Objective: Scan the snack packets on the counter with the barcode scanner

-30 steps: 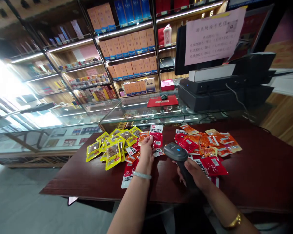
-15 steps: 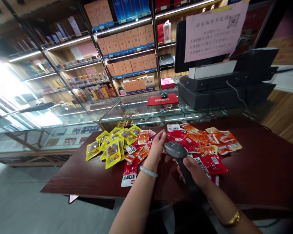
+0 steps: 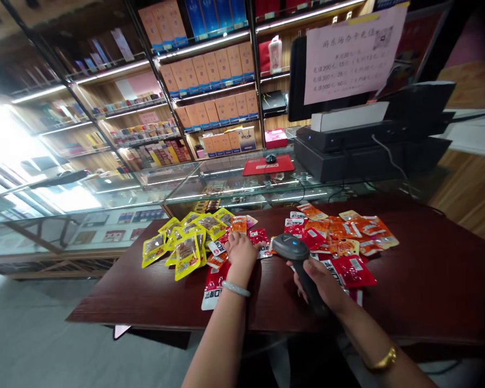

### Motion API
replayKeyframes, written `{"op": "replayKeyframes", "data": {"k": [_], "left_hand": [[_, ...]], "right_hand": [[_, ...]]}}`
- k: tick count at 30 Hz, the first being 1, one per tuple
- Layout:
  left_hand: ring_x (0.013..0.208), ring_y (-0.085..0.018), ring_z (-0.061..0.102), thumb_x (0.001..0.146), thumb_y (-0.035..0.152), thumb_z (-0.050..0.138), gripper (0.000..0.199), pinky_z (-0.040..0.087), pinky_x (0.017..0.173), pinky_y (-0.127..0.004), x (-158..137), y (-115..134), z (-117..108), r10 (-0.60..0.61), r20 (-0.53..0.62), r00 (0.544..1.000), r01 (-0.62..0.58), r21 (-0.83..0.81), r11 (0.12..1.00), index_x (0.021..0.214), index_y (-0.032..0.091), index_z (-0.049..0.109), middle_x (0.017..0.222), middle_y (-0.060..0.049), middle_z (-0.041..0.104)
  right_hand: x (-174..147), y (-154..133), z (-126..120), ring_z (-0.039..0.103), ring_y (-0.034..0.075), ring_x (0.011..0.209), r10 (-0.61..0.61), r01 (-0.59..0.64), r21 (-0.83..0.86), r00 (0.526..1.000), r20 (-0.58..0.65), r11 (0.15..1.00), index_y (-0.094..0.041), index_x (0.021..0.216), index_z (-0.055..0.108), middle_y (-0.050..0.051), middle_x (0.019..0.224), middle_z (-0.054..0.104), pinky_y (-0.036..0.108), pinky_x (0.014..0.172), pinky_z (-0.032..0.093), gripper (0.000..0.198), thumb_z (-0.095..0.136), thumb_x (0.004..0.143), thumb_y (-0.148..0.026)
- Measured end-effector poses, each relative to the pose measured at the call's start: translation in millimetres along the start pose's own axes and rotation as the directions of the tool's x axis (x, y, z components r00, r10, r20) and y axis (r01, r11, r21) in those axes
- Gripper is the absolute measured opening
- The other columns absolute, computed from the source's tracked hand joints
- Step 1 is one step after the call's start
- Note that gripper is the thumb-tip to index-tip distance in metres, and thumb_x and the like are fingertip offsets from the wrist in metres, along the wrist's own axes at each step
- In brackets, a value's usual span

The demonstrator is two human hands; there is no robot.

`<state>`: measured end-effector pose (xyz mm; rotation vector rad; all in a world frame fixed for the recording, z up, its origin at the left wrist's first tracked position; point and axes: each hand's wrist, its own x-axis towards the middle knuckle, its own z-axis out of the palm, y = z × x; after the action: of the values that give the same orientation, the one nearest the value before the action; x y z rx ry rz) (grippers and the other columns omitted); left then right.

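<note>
My right hand (image 3: 321,283) is wrapped around the handle of a dark grey barcode scanner (image 3: 291,249), whose small blue light shows on top. My left hand (image 3: 241,251), wearing a pale bangle, lies over the middle pile of snack packets with its fingers and thumb apart. Beside its thumb is a red snack packet (image 3: 258,237); an orange packet (image 3: 238,223) sits just beyond its fingers. Partly under my left wrist lies a red and white packet (image 3: 215,283). Whether the fingertips pinch a packet is hidden.
Yellow snack packets (image 3: 188,253) are heaped at the left of the brown table (image 3: 153,302). More red and orange packets (image 3: 353,271) lie at the right. Behind stand a glass counter (image 3: 226,188), a mouse on a red mat (image 3: 283,164) and a monitor with a paper sign (image 3: 347,59).
My left hand has moved left from beside the right pile onto the middle pile, its fingers spreading. A red packet by it has come to rest on the right pile. The scanner stays put.
</note>
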<state>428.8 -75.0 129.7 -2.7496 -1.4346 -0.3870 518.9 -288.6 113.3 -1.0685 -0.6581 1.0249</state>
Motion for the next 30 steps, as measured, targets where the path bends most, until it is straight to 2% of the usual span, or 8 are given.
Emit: {"op": "replayKeyframes", "data": {"k": [6,10,13,15,19,23,27,30], "left_hand": [[0.123,-0.041,0.044,0.083,0.068,0.049,0.062,0.039,0.094,-0.050,0,4,7,0.053,0.024,0.998,-0.053,-0.028,0.998,0.104,0.012,0.067,0.123,-0.023,0.058],[0.107,-0.032,0.058,0.087,0.054,0.055,0.040,0.040,0.087,-0.039,3,8,7,0.060,0.059,0.996,-0.049,-0.172,0.984,0.100,0.018,0.062,0.101,-0.014,0.068],[0.085,-0.023,0.064,0.086,0.046,0.061,0.027,0.039,0.072,-0.030,6,8,9,0.026,0.077,0.997,0.006,-0.393,0.920,0.098,0.021,0.058,0.089,-0.007,0.070],[0.079,-0.020,0.063,0.084,0.042,0.063,0.022,0.037,0.067,-0.027,8,7,12,0.027,0.050,0.998,0.002,-0.504,0.864,0.094,0.022,0.057,0.086,-0.004,0.069],[0.079,-0.019,0.062,0.082,0.029,0.062,0.012,0.036,0.068,-0.026,9,4,18,0.070,-0.030,0.997,-0.075,-0.554,0.829,0.090,0.022,0.058,0.085,-0.004,0.067],[0.076,-0.018,0.060,0.079,0.032,0.065,0.015,0.036,0.069,-0.026,8,2,21,0.061,-0.016,0.998,-0.059,-0.613,0.788,0.087,0.022,0.057,0.080,-0.002,0.065],[0.067,-0.015,0.056,0.075,0.036,0.070,0.022,0.036,0.065,-0.024,8,10,22,-0.015,0.042,0.999,0.041,-0.734,0.678,0.082,0.022,0.055,0.072,0.002,0.061],[0.066,-0.015,0.058,0.080,0.040,0.066,0.022,0.040,0.065,-0.025,11,27,19,-0.003,0.145,0.989,0.131,-0.882,0.453,0.086,0.020,0.058,0.073,0.000,0.062]], "right_hand": [[1,-4,3,0.050,0.010,0.040,-0.002,0.002,-0.008,1.000,-0.018,1.000,-0.016,0.104,0.058,-0.003,0.056,0.057,0.020,0.038,0.040,0.054,0.056,0.084,-0.066],[0,-1,2,0.051,0.011,0.040,-0.003,0.003,0.002,1.000,-0.027,1.000,-0.016,0.104,0.058,-0.003,0.057,0.057,0.021,0.038,0.041,0.055,0.057,0.083,-0.067],[0,0,1,0.050,0.011,0.040,-0.011,0.012,0.029,0.999,-0.036,1.000,-0.017,0.104,0.057,-0.004,0.056,0.056,0.021,0.037,0.040,0.055,0.058,0.082,-0.067],[0,1,1,0.050,0.011,0.040,-0.015,0.017,0.042,0.999,-0.044,0.999,-0.017,0.103,0.057,-0.004,0.056,0.056,0.021,0.037,0.040,0.055,0.058,0.082,-0.068],[0,0,1,0.051,0.011,0.041,-0.034,0.036,0.031,0.998,-0.062,0.999,-0.017,0.101,0.058,-0.003,0.056,0.057,0.021,0.037,0.040,0.055,0.059,0.081,-0.068],[1,0,1,0.052,0.012,0.041,-0.032,0.034,0.033,0.996,-0.079,0.999,-0.017,0.102,0.057,-0.002,0.057,0.058,0.021,0.037,0.040,0.055,0.059,0.082,-0.067],[1,0,1,0.052,0.012,0.042,-0.041,0.043,0.028,0.998,-0.055,0.999,-0.017,0.104,0.056,-0.002,0.057,0.058,0.021,0.037,0.040,0.051,0.056,0.086,-0.065],[0,1,-1,0.052,0.012,0.042,-0.031,0.033,0.035,0.998,-0.062,0.999,-0.018,0.102,0.056,-0.003,0.057,0.057,0.021,0.037,0.041,0.047,0.056,0.087,-0.063]]}}
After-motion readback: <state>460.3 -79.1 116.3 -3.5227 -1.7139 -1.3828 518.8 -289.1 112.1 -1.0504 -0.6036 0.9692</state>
